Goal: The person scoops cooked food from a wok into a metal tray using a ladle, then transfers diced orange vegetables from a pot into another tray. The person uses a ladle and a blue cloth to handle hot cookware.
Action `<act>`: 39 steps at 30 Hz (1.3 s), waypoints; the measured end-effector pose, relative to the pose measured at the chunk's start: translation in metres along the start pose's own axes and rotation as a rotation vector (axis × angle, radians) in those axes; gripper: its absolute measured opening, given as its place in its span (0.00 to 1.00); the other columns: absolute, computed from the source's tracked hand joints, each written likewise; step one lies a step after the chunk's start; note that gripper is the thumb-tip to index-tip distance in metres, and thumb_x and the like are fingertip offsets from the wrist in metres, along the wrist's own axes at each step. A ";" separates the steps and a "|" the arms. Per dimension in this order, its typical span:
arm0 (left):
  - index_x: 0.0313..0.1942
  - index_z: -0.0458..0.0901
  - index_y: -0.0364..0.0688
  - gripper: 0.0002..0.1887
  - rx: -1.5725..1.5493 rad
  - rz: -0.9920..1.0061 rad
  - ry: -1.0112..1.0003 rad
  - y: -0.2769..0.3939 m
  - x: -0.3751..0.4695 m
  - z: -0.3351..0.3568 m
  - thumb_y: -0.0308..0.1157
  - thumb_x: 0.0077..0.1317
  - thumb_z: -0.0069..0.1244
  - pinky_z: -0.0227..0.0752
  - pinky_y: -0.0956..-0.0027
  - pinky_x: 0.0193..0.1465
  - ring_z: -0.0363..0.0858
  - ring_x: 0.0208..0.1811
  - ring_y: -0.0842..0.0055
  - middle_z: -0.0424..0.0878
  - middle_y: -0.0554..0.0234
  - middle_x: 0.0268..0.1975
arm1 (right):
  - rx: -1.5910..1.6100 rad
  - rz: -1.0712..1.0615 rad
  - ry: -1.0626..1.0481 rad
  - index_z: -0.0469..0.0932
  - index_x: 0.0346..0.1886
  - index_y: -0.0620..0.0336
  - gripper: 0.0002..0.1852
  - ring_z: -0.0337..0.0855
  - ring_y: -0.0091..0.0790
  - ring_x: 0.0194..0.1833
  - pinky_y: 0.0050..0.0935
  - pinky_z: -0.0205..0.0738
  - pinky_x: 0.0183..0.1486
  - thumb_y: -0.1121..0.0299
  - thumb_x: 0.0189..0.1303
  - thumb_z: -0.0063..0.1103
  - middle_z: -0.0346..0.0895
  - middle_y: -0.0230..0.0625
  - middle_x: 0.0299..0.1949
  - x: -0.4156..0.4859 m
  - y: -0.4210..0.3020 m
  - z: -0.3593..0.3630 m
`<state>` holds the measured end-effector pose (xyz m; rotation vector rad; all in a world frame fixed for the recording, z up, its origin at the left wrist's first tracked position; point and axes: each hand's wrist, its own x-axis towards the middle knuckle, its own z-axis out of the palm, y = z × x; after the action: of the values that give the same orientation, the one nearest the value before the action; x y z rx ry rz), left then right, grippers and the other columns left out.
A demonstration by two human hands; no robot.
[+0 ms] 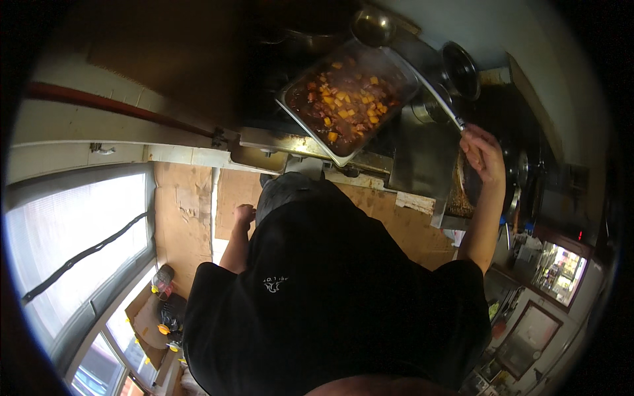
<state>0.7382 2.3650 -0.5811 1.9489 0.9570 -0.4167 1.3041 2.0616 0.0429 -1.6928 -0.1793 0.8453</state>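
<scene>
My right hand (481,151) is closed around the handle end of a long metal ladle (430,85). Its bowl, at the top of the view, is over the far edge of a deep rectangular steel pan (312,132). A steaming brown stew (342,99) with orange cubes and reddish-brown chunks fills the pan, which sits skewed on a dark stove. What the ladle's bowl contains is unclear. Down by my left side hangs my left hand (244,214), fingers partly hidden against my dark clothing; whether it grips anything cannot be made out.
Right of the pan are a small metal pot (428,105) and a dark round bowl or lid (460,70). A wok-like dark pan (478,183) lies beneath my right forearm. The stove's front rail (371,161) runs before me. Cardboard (183,198) covers the floor.
</scene>
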 end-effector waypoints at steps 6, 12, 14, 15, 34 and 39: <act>0.31 0.86 0.48 0.07 0.424 0.033 -0.006 0.031 -0.040 -0.016 0.39 0.57 0.61 0.80 0.60 0.44 0.86 0.44 0.64 0.89 0.64 0.37 | -0.399 -0.201 -0.016 0.76 0.57 0.67 0.19 0.65 0.15 0.17 0.18 0.53 0.17 0.68 0.66 0.63 0.75 0.29 0.26 0.090 -0.036 0.063; 0.39 0.86 0.44 0.09 -0.306 -0.284 -0.041 0.063 -0.061 -0.027 0.32 0.57 0.59 0.80 0.67 0.43 0.86 0.44 0.69 0.89 0.65 0.42 | -1.477 -0.475 0.076 0.80 0.52 0.62 0.17 0.84 0.54 0.49 0.44 0.77 0.50 0.65 0.63 0.57 0.84 0.50 0.45 0.192 -0.036 0.153; 0.42 0.84 0.42 0.11 -1.197 -0.737 0.116 0.074 -0.063 -0.027 0.30 0.59 0.56 0.79 0.71 0.40 0.86 0.43 0.71 0.89 0.66 0.43 | -1.575 -0.476 0.058 0.80 0.50 0.62 0.16 0.84 0.55 0.49 0.44 0.77 0.50 0.66 0.62 0.55 0.84 0.51 0.45 0.226 -0.030 0.165; 0.42 0.83 0.41 0.09 -0.950 -0.557 0.091 0.058 -0.065 -0.016 0.28 0.61 0.53 0.79 0.69 0.37 0.86 0.41 0.68 0.87 0.62 0.39 | -1.573 -0.491 0.041 0.80 0.50 0.62 0.15 0.83 0.55 0.49 0.45 0.77 0.50 0.67 0.62 0.55 0.84 0.51 0.45 0.248 -0.026 0.172; 0.36 0.78 0.35 0.06 -0.194 -0.205 0.102 0.051 -0.076 -0.021 0.30 0.66 0.51 0.76 0.66 0.27 0.82 0.29 0.69 0.81 0.58 0.30 | 0.051 0.321 -0.271 0.76 0.36 0.60 0.07 0.64 0.16 0.16 0.14 0.51 0.12 0.68 0.67 0.61 0.77 0.38 0.27 0.300 0.004 0.154; 0.28 0.77 0.39 0.09 -0.890 -0.371 0.083 0.053 -0.057 -0.028 0.32 0.64 0.56 0.77 0.70 0.31 0.80 0.29 0.77 0.80 0.68 0.29 | 0.148 0.312 -0.329 0.74 0.39 0.59 0.07 0.63 0.14 0.16 0.13 0.49 0.11 0.68 0.67 0.60 0.77 0.37 0.29 0.282 0.013 0.133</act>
<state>0.7395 2.3462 -0.5001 0.9915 1.2820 -0.0722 1.4230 2.3124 -0.0996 -1.4544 -0.0730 1.3379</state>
